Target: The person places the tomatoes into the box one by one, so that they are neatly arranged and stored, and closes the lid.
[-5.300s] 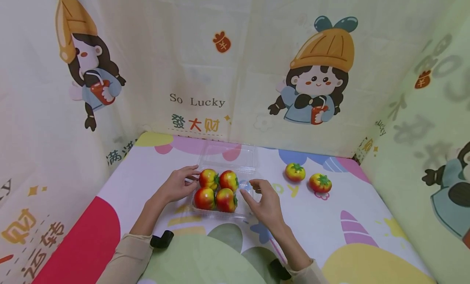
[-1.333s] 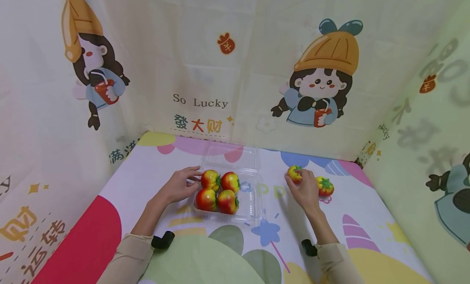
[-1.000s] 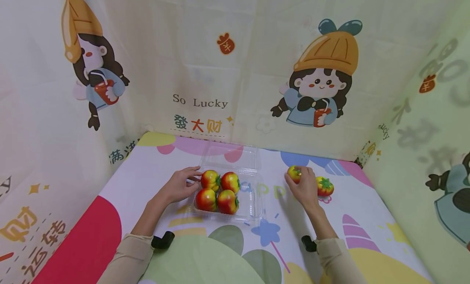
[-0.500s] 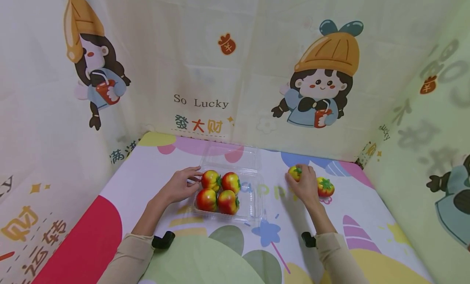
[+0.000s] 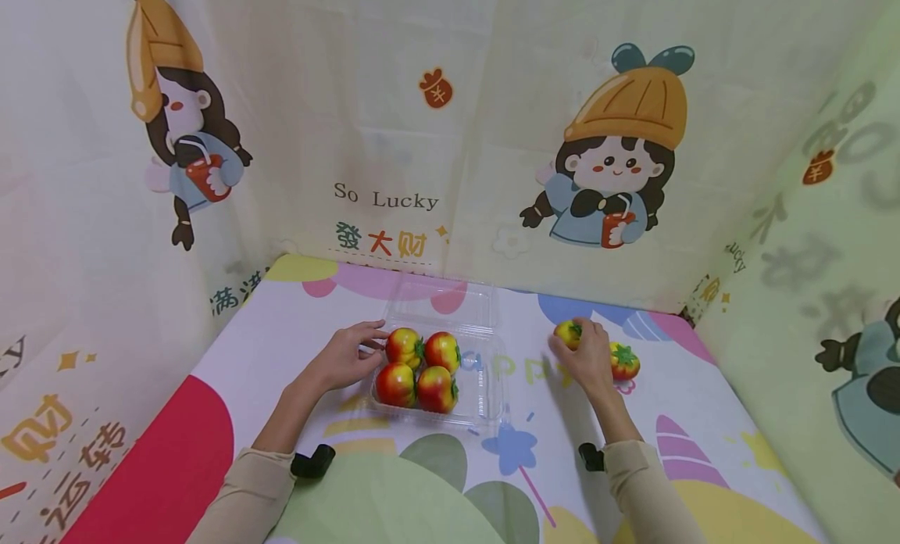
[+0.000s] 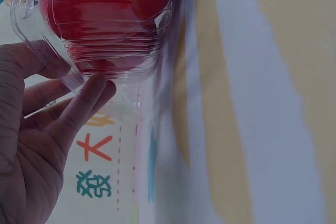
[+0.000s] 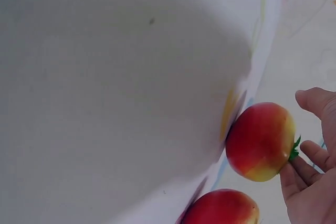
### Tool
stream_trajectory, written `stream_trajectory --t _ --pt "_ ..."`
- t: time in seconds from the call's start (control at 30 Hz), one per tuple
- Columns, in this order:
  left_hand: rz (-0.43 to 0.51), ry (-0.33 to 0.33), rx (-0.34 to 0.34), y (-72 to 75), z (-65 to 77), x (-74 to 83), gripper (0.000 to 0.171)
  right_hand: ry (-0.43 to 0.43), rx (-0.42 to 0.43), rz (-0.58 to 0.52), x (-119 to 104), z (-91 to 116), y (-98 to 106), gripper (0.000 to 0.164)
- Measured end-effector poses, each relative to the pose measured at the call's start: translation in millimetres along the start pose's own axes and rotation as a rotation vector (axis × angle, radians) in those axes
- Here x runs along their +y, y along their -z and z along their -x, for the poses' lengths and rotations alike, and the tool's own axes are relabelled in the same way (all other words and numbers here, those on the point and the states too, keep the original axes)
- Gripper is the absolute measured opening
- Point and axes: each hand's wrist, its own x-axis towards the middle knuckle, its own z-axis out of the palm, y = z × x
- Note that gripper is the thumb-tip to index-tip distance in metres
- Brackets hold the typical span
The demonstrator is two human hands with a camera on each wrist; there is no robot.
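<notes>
In the head view my left hand (image 5: pixel 344 358) is at the left wall of a clear plastic box (image 5: pixel 485 399). The left wrist view has the thumb over the box's rim and fingertips against its outer wall. Several glossy red-yellow toy persimmons (image 5: pixel 396 384) with green calyxes sit inside the box, on its left side. Over at the right, my right hand (image 5: pixel 587 356) reaches around a toy persimmon (image 7: pixel 261 141) on the table. Fingertips are at its green calyx; in the right wrist view the thumb stands off it. Another persimmon (image 5: pixel 625 361) rests just right of that hand.
The box's clear lid (image 5: pixel 441 303) lies folded back behind it. A patterned cloth (image 5: pixel 366 474) covers the table, and printed curtains (image 5: pixel 478 153) enclose it at the back and both sides. Black wrist mounts (image 5: pixel 312 461) sit under the sleeves.
Since the oldest frame my right hand has gone from the box's right side to the left one of the two outer persimmons. Lately it shifts only slightly there. My left hand stays put.
</notes>
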Motion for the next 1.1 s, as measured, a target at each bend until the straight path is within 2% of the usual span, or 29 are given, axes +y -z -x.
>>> stream_trajectory --t 0.33,0.57,0.93,1.1 --pt "-0.008 0.006 -0.004 0.2 0.4 -1.5 0.037 -0.051 -0.033 0.072 -0.7 -5.4 -1.3 0.068" --pt "0.0 0.012 -0.004 0.2 0.7 -1.1 0.037 0.016 -0.016 0.146 -2.6 -6.9 -1.0 0.06" --pt "0.001 0.014 -0.009 0.3 0.5 -1.0 0.037 0.019 -0.049 0.169 -3.1 -3.7 -1.7 0.057" --pt "-0.007 0.013 -0.01 -0.1 0.6 -2.1 0.038 0.019 -0.037 0.161 -3.0 -1.1 -1.4 0.057"
